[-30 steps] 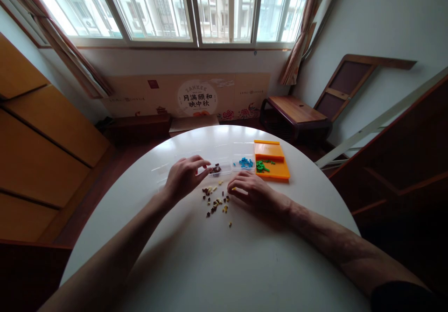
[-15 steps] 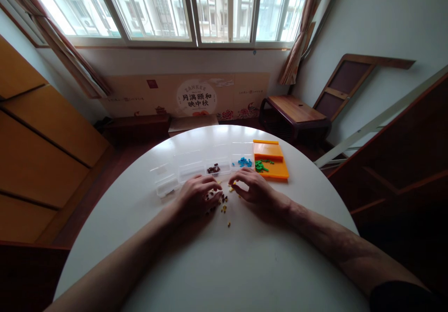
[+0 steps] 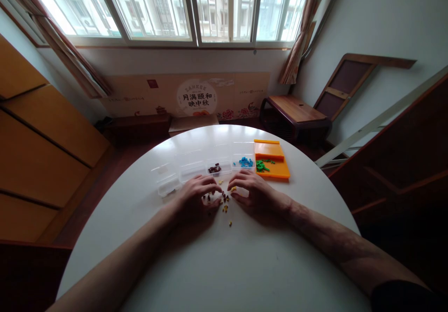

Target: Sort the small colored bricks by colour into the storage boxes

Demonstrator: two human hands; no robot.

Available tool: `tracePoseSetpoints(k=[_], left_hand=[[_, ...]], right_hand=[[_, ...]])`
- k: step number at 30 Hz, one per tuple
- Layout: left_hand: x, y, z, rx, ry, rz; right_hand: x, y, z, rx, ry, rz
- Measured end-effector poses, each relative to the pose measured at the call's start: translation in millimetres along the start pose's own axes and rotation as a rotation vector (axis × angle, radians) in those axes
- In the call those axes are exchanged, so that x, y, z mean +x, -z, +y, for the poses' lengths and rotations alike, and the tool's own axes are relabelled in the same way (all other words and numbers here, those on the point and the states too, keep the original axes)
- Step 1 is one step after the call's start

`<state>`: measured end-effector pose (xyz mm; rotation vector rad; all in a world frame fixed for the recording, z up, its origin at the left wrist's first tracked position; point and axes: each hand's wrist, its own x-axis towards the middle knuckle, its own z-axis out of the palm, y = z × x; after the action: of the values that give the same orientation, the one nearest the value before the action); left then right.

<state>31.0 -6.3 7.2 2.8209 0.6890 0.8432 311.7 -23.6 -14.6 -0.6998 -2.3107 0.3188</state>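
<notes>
Both hands rest on a round white table (image 3: 217, 265) around a scatter of tiny brown and yellow pieces (image 3: 224, 202). My left hand (image 3: 196, 196) lies over the left side of the scatter, fingers curled down onto the pieces. My right hand (image 3: 250, 191) is on the right side, fingertips pinched at a small yellow piece (image 3: 233, 189). Just beyond the hands stands a row of clear plastic boxes: one with brown pieces (image 3: 215, 168), one with blue pieces (image 3: 245, 162), and empty ones (image 3: 168, 183) to the left.
An orange tray (image 3: 275, 162) with green pieces (image 3: 261, 166) sits at the right end of the row. Behind the table are a low wooden bench (image 3: 296, 111), a printed cardboard panel (image 3: 196, 97) under the windows, and wooden cabinets (image 3: 38, 148) on the left.
My left hand came back from the box of brown pieces down onto the scatter. My right hand shifted slightly toward the pile's top right.
</notes>
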Motion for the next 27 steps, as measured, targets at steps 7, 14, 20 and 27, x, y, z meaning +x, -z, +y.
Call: tracePoseSetpoints(k=[7,14,20,27], left_hand=[[-1.2,-0.6,-0.3,-0.029,-0.026,0.003],[-2.8,-1.2,-1.1,0.017,-0.081,0.057],[-1.1,-5.1,0.8,0.083,-0.143,0.16],[-0.7,-4.2,0.5,0.056,-0.194,0.176]], right_hand=[[-2.4,-2.3,6.0,-0.027,0.064,-0.057],[1.9,-4.8,4.1,-0.004,0.068,0.016],[5.7,-2.7,-5.1,-0.026,0.159,0.112],[4.8,-4.2,-3.4,-0.026,0.157,0.093]])
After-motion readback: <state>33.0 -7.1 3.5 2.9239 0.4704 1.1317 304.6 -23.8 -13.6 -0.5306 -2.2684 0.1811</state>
